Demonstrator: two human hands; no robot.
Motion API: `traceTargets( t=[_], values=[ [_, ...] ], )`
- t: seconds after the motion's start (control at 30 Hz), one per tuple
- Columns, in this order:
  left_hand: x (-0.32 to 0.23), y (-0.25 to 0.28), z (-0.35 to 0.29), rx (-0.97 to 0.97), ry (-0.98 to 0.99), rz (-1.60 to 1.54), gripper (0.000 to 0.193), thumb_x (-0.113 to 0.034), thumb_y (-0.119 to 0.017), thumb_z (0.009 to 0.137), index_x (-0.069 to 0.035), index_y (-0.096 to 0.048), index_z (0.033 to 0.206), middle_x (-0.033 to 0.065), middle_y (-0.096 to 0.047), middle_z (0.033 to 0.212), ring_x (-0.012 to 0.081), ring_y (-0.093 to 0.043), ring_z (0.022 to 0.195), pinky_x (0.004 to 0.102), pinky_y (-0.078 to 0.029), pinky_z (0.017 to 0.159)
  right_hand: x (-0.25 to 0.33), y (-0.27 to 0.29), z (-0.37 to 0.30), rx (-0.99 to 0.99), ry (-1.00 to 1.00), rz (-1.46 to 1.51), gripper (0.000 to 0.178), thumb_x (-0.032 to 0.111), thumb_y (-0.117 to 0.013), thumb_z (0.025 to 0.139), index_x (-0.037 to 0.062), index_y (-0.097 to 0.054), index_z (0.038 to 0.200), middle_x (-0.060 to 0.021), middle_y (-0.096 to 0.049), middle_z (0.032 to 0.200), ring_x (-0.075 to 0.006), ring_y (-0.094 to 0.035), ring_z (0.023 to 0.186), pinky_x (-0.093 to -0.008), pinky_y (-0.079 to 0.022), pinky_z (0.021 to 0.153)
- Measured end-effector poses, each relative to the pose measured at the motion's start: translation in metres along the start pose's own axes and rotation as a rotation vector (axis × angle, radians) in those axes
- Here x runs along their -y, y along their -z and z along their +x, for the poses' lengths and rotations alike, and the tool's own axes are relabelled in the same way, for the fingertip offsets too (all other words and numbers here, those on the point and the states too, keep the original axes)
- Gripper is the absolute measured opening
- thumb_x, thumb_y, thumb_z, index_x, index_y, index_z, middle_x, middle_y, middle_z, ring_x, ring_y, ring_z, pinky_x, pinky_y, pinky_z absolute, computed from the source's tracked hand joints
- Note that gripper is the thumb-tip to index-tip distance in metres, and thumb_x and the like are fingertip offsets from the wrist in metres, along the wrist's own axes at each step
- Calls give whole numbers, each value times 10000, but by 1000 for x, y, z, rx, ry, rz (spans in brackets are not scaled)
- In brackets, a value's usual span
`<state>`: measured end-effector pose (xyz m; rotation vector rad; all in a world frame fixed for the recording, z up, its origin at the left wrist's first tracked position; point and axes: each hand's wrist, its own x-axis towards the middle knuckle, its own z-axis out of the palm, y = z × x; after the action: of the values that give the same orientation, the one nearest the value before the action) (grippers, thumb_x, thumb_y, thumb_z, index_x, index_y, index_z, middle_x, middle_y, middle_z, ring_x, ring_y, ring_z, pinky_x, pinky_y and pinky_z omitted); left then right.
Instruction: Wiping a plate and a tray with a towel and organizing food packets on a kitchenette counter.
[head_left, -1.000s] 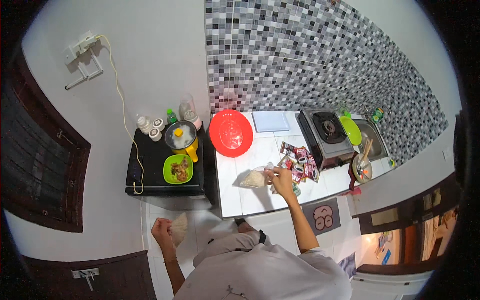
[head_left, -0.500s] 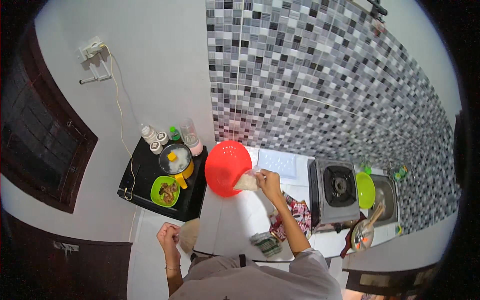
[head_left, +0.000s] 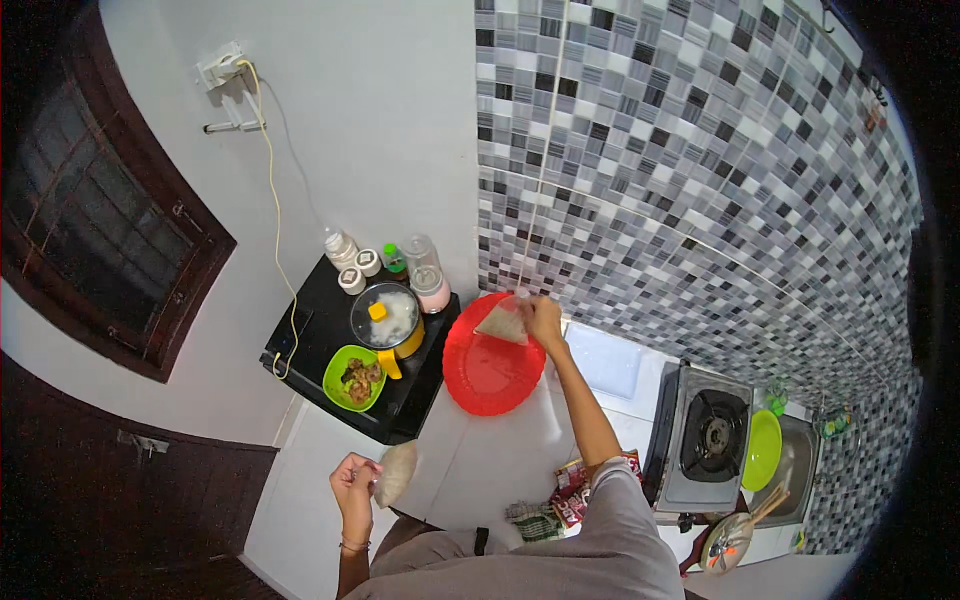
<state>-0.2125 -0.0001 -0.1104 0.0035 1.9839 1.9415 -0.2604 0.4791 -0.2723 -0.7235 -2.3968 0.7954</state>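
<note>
My right hand (head_left: 543,322) grips a small clear plastic bag (head_left: 503,323) holding something pale, over the far part of a red plastic basin (head_left: 492,382) with a scalloped rim. Its fingers are closed on the bag's gathered end. Nearer to me, at the left, my left hand (head_left: 354,484) pinches the top of another clear plastic bag (head_left: 396,474), filled with a beige-white content. This second bag hangs by the counter's near left part. What exactly either bag contains cannot be made out.
Left of the basin, a black surface (head_left: 330,405) bears a green bowl of food (head_left: 354,378), a yellow-handled pot (head_left: 386,316) with a glass lid, and several jars and bottles. Rightward are a white tray (head_left: 604,360), red packets (head_left: 572,490), a checked cloth (head_left: 535,521), a stove (head_left: 706,437) and a sink (head_left: 797,470).
My right hand has carried its bag from the basin's right edge to above its far part. The left hand still holds its bag at the left. The whole view has shifted.
</note>
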Motion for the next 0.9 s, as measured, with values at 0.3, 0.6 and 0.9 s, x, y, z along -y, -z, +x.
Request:
traceTargets(
  t=[0.3, 0.6, 0.9],
  values=[
    [8, 13, 4, -27, -21, 33, 163, -13, -529, 900, -27, -633, 776, -17, -617, 715, 14, -423, 566, 197, -306, 510, 8, -17, 11, -29, -6, -8, 348, 305, -658, 937, 19, -736, 755, -237, -667, 692, -413, -680, 654, -482, -528, 625],
    [12, 14, 6, -38, -4, 57, 159, -20, -544, 903, -32, -638, 776, -10, -636, 723, 16, -447, 571, 198, -326, 516, 17, -18, 0, -80, 10, -13, 318, 310, -729, 880, 18, -709, 753, -238, -655, 722, -448, -652, 668, -521, -508, 630],
    [19, 12, 3, -13, -5, 21, 153, -21, -551, 902, -29, -642, 779, -13, -631, 713, 15, -448, 570, 195, -321, 519, -19, -24, -12, 57, 214, 5, 509, 256, -883, 727, 71, -637, 1132, -174, -667, 1155, -411, -606, 1088, -490, -503, 917]
  ],
)
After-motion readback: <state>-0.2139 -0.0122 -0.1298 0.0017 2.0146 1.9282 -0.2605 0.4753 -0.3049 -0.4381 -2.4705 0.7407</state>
